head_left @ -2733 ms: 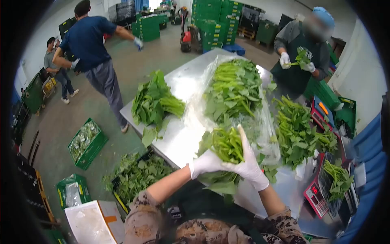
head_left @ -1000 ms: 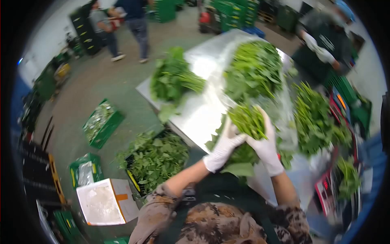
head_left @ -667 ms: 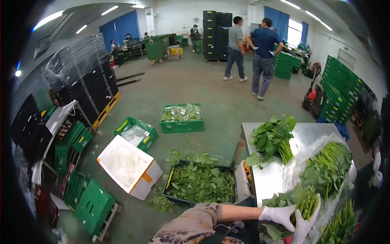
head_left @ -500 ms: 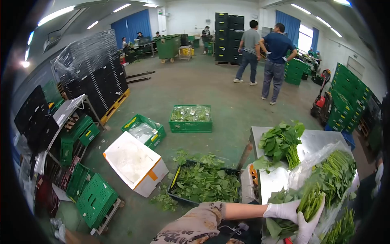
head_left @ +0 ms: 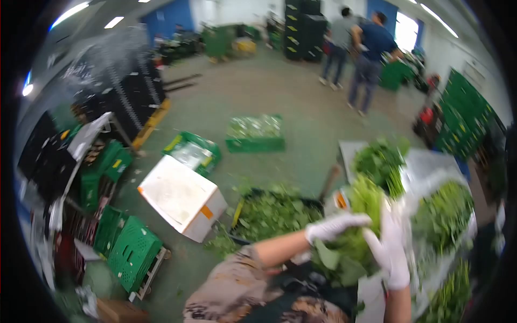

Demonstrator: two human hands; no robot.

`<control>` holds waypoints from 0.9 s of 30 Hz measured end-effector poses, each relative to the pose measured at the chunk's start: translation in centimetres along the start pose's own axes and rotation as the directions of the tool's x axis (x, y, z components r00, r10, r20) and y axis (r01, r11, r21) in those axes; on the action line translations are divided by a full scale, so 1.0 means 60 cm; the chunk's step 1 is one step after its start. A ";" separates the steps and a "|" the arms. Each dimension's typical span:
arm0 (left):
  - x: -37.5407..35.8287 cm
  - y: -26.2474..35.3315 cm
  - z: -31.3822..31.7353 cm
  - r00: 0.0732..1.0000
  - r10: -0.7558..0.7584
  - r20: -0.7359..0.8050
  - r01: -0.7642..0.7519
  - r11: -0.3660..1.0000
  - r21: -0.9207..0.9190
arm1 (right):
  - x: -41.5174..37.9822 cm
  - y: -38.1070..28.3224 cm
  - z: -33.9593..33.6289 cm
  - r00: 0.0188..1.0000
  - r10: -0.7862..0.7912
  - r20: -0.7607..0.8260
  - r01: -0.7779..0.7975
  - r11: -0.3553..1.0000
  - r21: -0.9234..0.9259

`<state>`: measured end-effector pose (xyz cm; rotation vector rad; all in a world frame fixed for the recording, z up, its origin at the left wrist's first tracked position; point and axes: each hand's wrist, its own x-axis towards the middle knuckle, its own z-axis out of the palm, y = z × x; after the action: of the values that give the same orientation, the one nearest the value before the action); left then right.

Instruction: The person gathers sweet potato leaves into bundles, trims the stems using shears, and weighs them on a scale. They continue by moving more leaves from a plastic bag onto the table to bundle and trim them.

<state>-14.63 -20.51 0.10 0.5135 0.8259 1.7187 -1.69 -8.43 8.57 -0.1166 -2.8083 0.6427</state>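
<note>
A bunch of leafy green vegetables [head_left: 366, 199] is held between my two white-gloved hands, its pale stems up and its broad leaves toward me. My left hand [head_left: 336, 226] presses on the bunch from the left. On its right side, my right hand [head_left: 390, 250] holds it with the fingers pointing up. Another bunch [head_left: 377, 161] lies at the back of the metal table [head_left: 431, 161]. More greens [head_left: 444, 212] rest on clear plastic at the right, and a further pile [head_left: 449, 293] is at the lower right. Motion blurs the bunch.
A dark crate of loose greens [head_left: 274, 215] stands left of the table. Beyond are a white foam box [head_left: 180, 194] and a green crate of packed bags [head_left: 254, 137]. Two people [head_left: 369, 59] stand at the back. Green crates [head_left: 463, 116] are stacked at right.
Both hands have lifted the bunch from the table's near part and moved it up and left. The bunch now stands upright between them. The camera view has shifted.
</note>
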 end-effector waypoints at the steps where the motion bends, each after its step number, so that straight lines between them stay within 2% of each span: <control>1: -0.018 0.001 -0.010 0.999 -0.039 0.023 0.041 0.992 -0.122 | 0.008 -0.001 -0.001 1.000 -0.017 0.027 0.017 1.000 -0.015; 2: -0.035 0.002 -0.020 0.996 -0.078 0.046 0.086 0.967 -0.240 | 0.017 0.007 0.004 0.999 -0.037 0.013 0.037 0.999 0.024; 3: -0.041 -0.007 -0.038 0.993 -0.042 0.113 0.080 0.929 -0.361 | 0.022 0.016 0.013 0.995 -0.070 -0.073 0.073 0.996 0.045; 5: -0.058 -0.006 -0.035 0.991 0.094 0.097 -0.058 0.946 -0.320 | 0.038 0.018 0.024 0.960 -0.112 -0.257 0.154 0.977 0.150; 7: -0.071 -0.008 -0.045 0.992 0.075 0.102 -0.041 0.953 -0.301 | 0.057 0.003 0.030 0.944 -0.166 -0.287 0.216 0.965 0.152; 9: -0.078 -0.003 -0.046 0.993 0.055 0.106 -0.024 0.960 -0.279 | 0.069 -0.036 0.026 0.956 -0.191 -0.223 0.217 0.971 0.098; 10: -0.077 0.000 -0.038 0.996 0.071 0.056 -0.055 0.969 -0.241 | 0.078 -0.048 0.026 0.959 -0.206 -0.196 0.223 0.972 0.071; 13: -0.069 -0.014 -0.063 0.999 -0.020 0.031 0.022 0.996 -0.086 | 0.103 -0.059 0.047 0.918 -0.384 -0.104 0.364 0.916 -0.167; 15: -0.071 -0.021 -0.070 0.996 0.053 -0.073 -0.046 0.995 0.084 | 0.111 -0.054 0.064 0.897 -0.426 -0.119 0.399 0.896 -0.195; 17: -0.078 -0.017 -0.073 0.994 0.099 -0.053 -0.095 0.992 0.081 | 0.112 -0.056 0.070 0.909 -0.382 -0.168 0.346 0.915 -0.208; 19: -0.076 0.003 -0.084 0.997 -0.062 0.053 0.061 0.998 0.019 | 0.114 -0.055 0.079 0.923 -0.341 -0.177 0.302 0.929 -0.216; 20: -0.084 -0.012 -0.085 1.000 0.003 0.014 -0.004 0.994 0.105 | 0.117 -0.048 0.087 0.930 -0.325 -0.172 0.285 0.933 -0.221; 27: -0.089 -0.042 -0.086 0.999 0.003 0.037 -0.005 0.999 0.037 | 0.108 -0.032 0.125 0.963 -0.229 -0.142 0.204 0.965 -0.166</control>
<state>-14.98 -26.61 -4.84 0.5705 0.8325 1.6954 -9.95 -12.40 4.35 0.1070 -2.6599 0.3539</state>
